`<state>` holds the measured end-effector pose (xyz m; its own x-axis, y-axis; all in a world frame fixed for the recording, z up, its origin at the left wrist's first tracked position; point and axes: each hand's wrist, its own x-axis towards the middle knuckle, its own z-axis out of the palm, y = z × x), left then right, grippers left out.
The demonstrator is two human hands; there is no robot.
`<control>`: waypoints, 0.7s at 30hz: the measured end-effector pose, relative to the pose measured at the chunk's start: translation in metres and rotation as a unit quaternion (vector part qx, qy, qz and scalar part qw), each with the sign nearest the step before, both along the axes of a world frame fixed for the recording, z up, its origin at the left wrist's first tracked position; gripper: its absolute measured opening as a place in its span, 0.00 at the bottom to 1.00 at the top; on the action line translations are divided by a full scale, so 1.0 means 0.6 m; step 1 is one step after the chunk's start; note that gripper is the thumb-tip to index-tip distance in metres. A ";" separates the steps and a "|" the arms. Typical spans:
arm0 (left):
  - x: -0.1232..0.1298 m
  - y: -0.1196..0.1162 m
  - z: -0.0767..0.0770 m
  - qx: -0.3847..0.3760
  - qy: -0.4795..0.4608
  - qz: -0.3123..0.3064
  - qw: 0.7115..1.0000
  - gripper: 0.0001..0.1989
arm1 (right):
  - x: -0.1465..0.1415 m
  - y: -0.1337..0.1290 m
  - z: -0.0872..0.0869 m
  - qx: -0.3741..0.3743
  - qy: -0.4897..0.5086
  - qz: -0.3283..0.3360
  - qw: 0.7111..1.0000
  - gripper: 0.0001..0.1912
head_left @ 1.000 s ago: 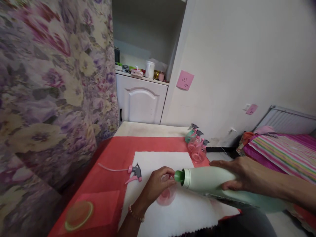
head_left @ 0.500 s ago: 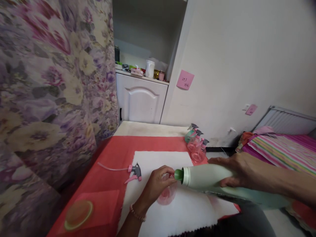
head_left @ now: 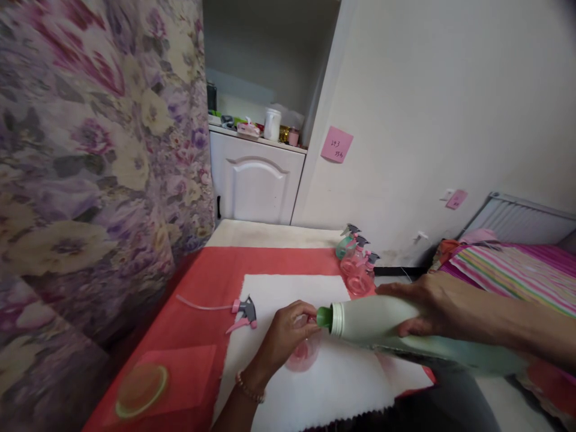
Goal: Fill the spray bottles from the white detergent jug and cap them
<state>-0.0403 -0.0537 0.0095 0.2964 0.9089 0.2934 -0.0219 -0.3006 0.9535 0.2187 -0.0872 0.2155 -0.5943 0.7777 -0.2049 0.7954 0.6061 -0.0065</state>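
Note:
My left hand (head_left: 290,330), with a beaded bracelet on its wrist, grips the neck of a clear pink spray bottle (head_left: 302,355) that stands without its spray head on a white cloth (head_left: 346,384). In my right hand (head_left: 427,309) is a large pale green bottle (head_left: 373,321), tilted almost level. Its green spout (head_left: 324,318) meets the pink bottle's mouth, which my left fingers partly hide. Whether liquid flows cannot be seen. To the left lies a grey and pink spray head (head_left: 245,312), its clear tube stretching out over the red tablecloth (head_left: 270,261).
Several spray bottles with heads on, a green one (head_left: 345,245) and pink ones (head_left: 360,281), stand at the table's back right corner. A round lid-like thing (head_left: 141,390) lies front left. A floral curtain (head_left: 103,180) hangs left; a bed (head_left: 517,264) stands right.
The view has shifted very slightly. Both hands keep their holds, and the green bottle stays tilted with its spout at the pink bottle's mouth.

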 end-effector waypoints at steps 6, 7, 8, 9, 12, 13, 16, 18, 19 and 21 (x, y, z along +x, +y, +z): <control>0.002 -0.003 0.011 -0.002 -0.001 0.001 1.000 0.05 | -0.001 0.001 0.004 0.004 -0.005 0.005 1.000 0.28; 0.002 -0.003 0.011 0.001 0.002 0.002 1.000 0.05 | -0.001 0.002 0.004 0.006 -0.004 0.008 1.000 0.28; 0.002 -0.003 0.011 0.003 0.004 0.004 1.000 0.05 | 0.000 0.003 0.004 0.005 -0.004 0.010 1.000 0.28; 0.002 -0.003 0.010 0.005 0.005 0.004 1.000 0.05 | 0.001 0.004 0.003 0.003 -0.005 0.012 1.000 0.27; 0.002 -0.003 0.011 0.003 0.005 0.003 1.000 0.05 | 0.001 0.006 0.004 0.002 -0.004 0.013 1.000 0.27; 0.002 -0.003 0.012 0.002 0.006 0.003 1.000 0.05 | 0.001 0.006 0.004 0.002 -0.002 0.013 1.000 0.28; 0.003 -0.004 0.014 0.003 0.011 0.004 1.000 0.05 | 0.000 0.005 0.005 -0.008 0.009 0.016 1.000 0.28; 0.003 -0.004 0.014 0.005 0.014 0.004 1.000 0.05 | -0.001 0.004 0.006 -0.011 0.008 0.014 1.000 0.28; 0.002 -0.004 0.014 0.007 0.014 0.005 1.000 0.05 | -0.001 0.004 0.006 -0.009 0.006 0.012 1.000 0.27; 0.002 -0.003 0.012 0.007 0.013 0.004 1.000 0.05 | -0.001 0.003 0.008 -0.007 0.004 0.006 1.000 0.27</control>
